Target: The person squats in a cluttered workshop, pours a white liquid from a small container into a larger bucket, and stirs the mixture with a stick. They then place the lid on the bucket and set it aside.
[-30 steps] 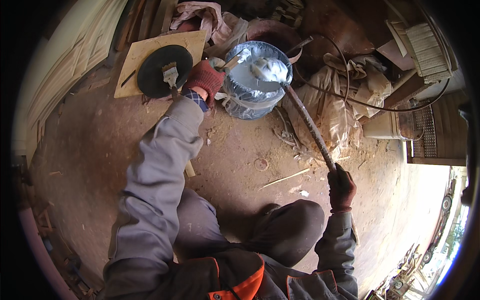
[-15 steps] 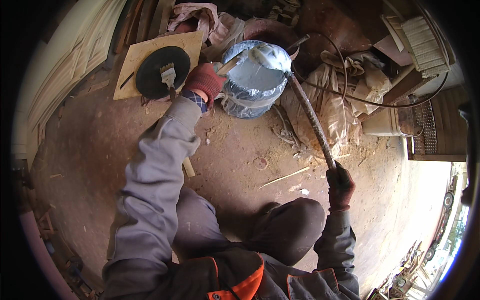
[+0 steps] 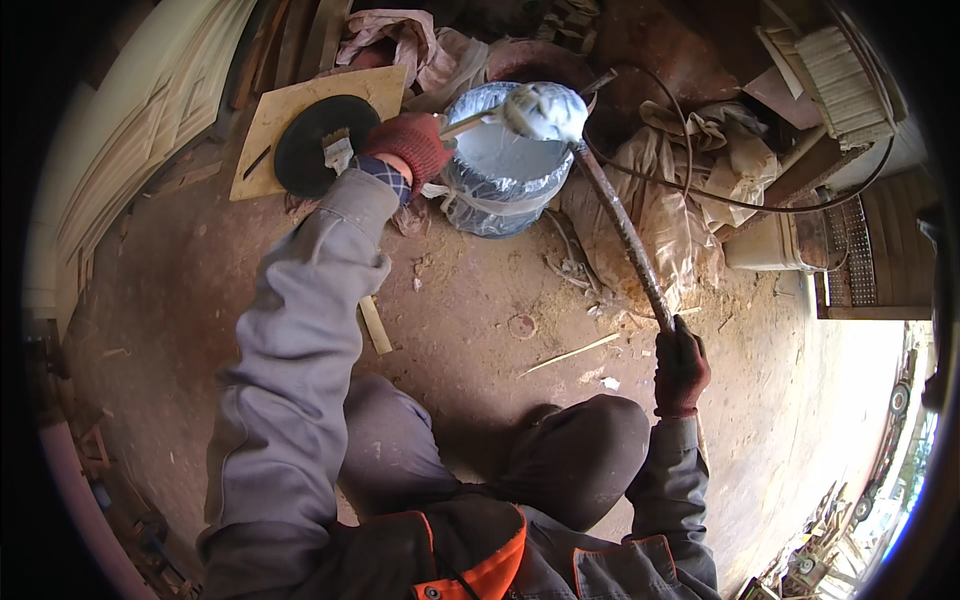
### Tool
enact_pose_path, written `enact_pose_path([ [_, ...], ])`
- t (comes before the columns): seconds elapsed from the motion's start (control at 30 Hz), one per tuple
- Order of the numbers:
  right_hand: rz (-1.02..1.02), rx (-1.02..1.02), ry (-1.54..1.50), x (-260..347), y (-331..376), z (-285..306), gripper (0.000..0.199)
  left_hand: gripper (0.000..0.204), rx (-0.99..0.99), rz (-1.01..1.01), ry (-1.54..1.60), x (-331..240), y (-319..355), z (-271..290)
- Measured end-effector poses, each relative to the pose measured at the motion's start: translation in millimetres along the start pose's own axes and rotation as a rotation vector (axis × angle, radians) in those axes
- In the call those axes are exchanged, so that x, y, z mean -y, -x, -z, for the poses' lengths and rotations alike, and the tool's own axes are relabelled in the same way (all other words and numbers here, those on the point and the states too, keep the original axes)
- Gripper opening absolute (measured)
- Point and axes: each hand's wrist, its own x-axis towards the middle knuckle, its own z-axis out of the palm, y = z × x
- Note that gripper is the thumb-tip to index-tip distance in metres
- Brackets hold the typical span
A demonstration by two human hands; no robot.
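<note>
My left hand, in a red knitted glove, is closed round a thin wooden stick. The stick's far end reaches toward the rounded, lumpy, white-coated head of a long pole. My right hand, in a dark red glove, grips the lower part of that speckled pole. The head hangs over the far right rim of a plastic-wrapped bucket holding whitish liquid. Just left of my left hand, a paintbrush lies on a black round lid; its handle is hidden by my forearm.
The lid rests on a square wooden board. Crumpled plastic sheeting and a dark hose lie right of the bucket. A pale bucket stands farther right. Wood strips and sawdust litter the floor.
My left hand has shifted slightly, with the stick now showing thinner and less steeply angled. The pole's coated head appears turned and a little farther right. My right hand has barely moved.
</note>
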Motion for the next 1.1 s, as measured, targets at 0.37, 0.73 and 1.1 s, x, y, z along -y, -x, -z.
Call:
enact_pose_path([
  [0.37, -0.06, 0.013, -0.135, -1.9, 2.7, -0.1, 0.04, 0.036, 0.065, 0.076, -0.219, -4.7, 2.1, 8.7],
  [0.73, -0.07, 0.016, -0.012, -6.0, 5.3, 0.6, 0.04, 0.035, 0.14, 0.115, -0.169, -0.4, -2.0, 25.9],
  [1.1, 0.057, 0.012, -0.009, 7.4, -2.2, -3.9, 0.036, 0.055, 0.086, -0.01, -0.081, -0.8, -9.7, 17.7],
])
